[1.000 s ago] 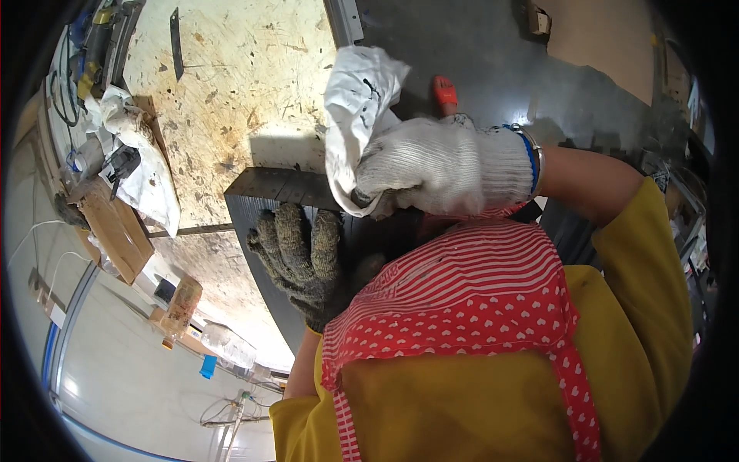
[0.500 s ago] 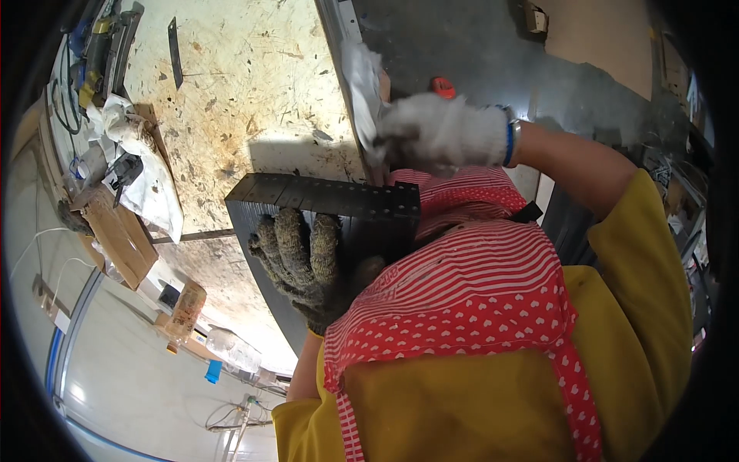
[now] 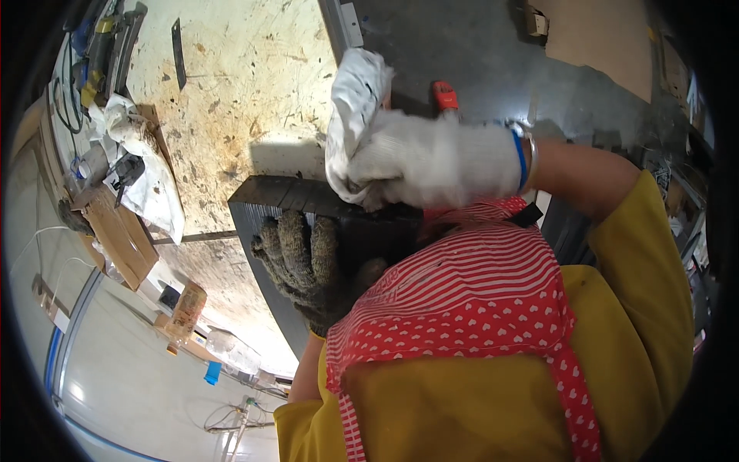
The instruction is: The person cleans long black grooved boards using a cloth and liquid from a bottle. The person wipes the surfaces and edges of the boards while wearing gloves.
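Right hand, fingers gripping a white cloth, had moved toward seven o'clock onto the black stack. Left hand, fingers open, lay against it.

A black, block-like stack sits slantwise, its broad face finely ribbed and its far edge band crossed by seams, with the gloved left hand spread flat on it. A crumpled white cloth, marked with dark smudges, is bunched in the gloved right hand, its lower folds overlapping that edge band.
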Action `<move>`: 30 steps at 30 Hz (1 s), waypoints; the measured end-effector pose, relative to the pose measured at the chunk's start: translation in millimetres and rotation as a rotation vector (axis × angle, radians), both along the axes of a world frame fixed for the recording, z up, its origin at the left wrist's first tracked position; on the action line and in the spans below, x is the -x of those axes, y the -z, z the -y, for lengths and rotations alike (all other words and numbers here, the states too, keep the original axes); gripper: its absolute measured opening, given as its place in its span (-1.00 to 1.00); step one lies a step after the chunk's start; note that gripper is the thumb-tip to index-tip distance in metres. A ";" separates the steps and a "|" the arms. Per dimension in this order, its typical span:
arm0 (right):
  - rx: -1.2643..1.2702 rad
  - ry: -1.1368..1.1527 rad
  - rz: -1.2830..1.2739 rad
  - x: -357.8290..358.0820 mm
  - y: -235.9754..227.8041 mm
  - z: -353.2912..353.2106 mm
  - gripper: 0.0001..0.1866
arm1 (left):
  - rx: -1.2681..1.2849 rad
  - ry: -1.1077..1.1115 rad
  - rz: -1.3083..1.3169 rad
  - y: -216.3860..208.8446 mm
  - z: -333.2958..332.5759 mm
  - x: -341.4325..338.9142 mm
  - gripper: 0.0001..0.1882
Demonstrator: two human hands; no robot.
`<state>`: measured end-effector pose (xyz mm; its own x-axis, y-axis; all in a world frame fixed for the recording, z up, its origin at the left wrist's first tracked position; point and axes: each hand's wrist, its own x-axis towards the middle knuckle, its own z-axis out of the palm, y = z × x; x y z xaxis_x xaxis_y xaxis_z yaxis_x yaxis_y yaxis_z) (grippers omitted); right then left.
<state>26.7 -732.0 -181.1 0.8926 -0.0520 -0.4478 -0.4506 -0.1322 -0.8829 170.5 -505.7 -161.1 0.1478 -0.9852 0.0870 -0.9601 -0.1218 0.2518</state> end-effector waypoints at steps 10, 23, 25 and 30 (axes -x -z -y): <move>0.125 0.004 0.156 2.3 24.4 -10.6 -0.90 | -0.024 0.035 0.008 -3.8 4.6 0.0 -0.15; 0.045 0.258 0.398 46.0 100.9 1.4 -0.74 | 0.013 0.125 0.088 -6.4 15.3 3.4 -0.21; -0.167 0.115 -0.066 28.9 48.2 9.0 -0.68 | 0.003 0.103 0.106 -5.3 11.9 3.9 -0.22; 0.070 0.101 0.216 30.1 68.8 -11.2 -0.61 | 0.046 0.047 0.047 0.9 10.3 2.0 -0.22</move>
